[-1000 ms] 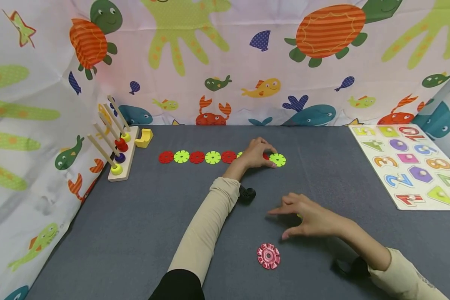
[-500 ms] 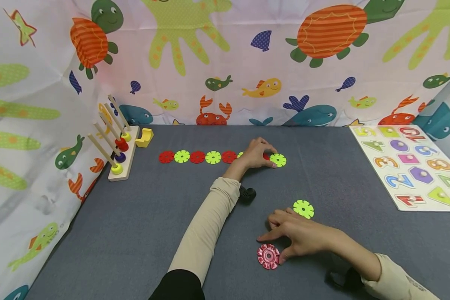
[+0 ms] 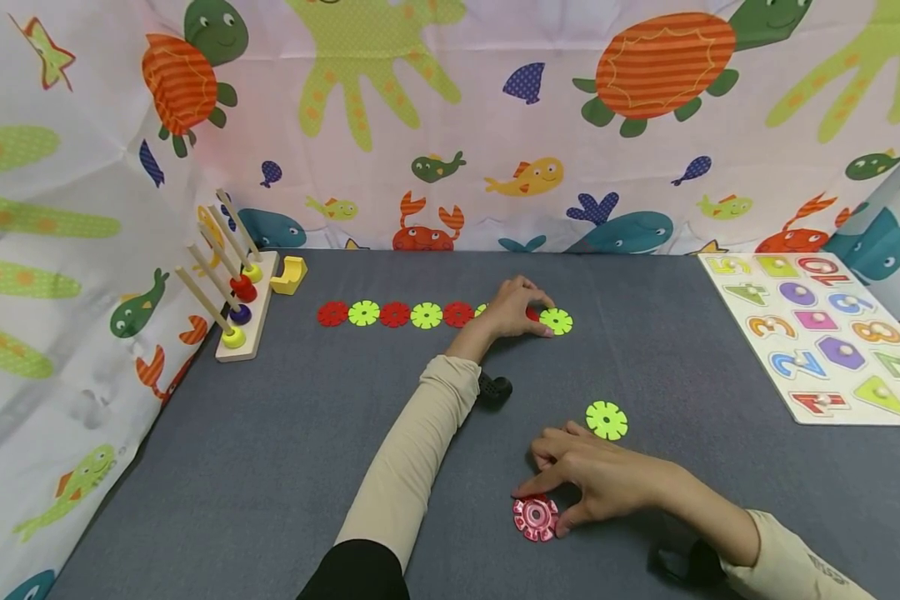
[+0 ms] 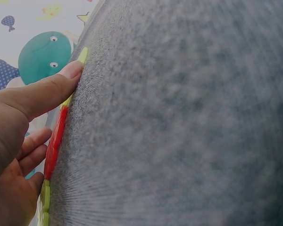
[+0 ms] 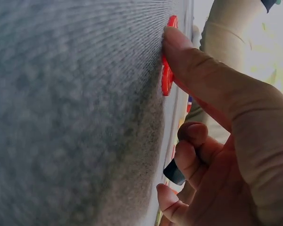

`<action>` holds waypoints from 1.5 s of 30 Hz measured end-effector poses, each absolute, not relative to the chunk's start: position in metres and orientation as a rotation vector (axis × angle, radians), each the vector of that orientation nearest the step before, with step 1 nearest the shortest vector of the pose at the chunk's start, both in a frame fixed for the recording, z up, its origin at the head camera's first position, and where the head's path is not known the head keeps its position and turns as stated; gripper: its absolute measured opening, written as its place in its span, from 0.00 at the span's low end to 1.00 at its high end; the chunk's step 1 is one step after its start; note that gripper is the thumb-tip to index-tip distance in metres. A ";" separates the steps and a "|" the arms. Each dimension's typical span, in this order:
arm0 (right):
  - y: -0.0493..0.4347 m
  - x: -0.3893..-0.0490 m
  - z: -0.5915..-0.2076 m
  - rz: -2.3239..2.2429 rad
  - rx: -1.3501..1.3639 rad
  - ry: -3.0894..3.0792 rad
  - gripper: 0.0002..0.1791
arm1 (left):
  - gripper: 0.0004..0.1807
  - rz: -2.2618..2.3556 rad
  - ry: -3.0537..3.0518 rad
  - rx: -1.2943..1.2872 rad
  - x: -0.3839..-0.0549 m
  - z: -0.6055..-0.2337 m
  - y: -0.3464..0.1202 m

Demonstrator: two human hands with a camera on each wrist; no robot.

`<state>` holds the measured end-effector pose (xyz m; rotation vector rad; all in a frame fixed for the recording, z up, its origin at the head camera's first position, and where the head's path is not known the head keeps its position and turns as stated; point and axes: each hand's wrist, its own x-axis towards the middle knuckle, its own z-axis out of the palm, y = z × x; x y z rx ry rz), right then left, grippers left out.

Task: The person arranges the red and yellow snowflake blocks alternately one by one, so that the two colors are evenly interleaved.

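A row of thin notched plastic discs, alternating red (image 3: 395, 314) and green, runs across the back of the table. At its right end my left hand (image 3: 504, 310) has thumb and index finger around the edges of the last green notched disc (image 3: 556, 321), covering part of the row. In the left wrist view, the thumb (image 4: 61, 84) lies against that disc's edge. Nearer me, my right hand (image 3: 607, 475) pinches a shiny red notched disc (image 3: 536, 518) between thumb and index finger, low at the table. A loose green notched disc (image 3: 607, 421) lies just beyond the right hand.
A wooden peg stand (image 3: 249, 337) with coloured rings stands at the left, with a yellow curved block (image 3: 288, 276) beside it. At the right lies a number and shape puzzle board (image 3: 817, 317). A sea-animal printed cloth (image 3: 480, 125) hangs behind the table.
My right hand has moved toward me and left, uncovering the loose green disc, and its thumb and index finger have closed around the red disc. The left hand stays in place.
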<state>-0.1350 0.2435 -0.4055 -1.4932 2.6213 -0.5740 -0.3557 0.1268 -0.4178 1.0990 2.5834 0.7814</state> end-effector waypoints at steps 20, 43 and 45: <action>0.245 -0.138 -0.408 -0.601 -1.553 2.644 0.26 | 0.26 0.780 2.598 1.086 -0.356 -0.420 0.128; 0.296 -0.178 -0.387 -0.699 -1.272 2.847 0.23 | 0.26 0.792 2.599 1.088 -0.356 -0.419 0.128; 0.305 -0.185 -0.384 -0.715 -1.209 2.863 0.23 | 0.26 0.792 2.600 1.084 -0.355 -0.418 0.128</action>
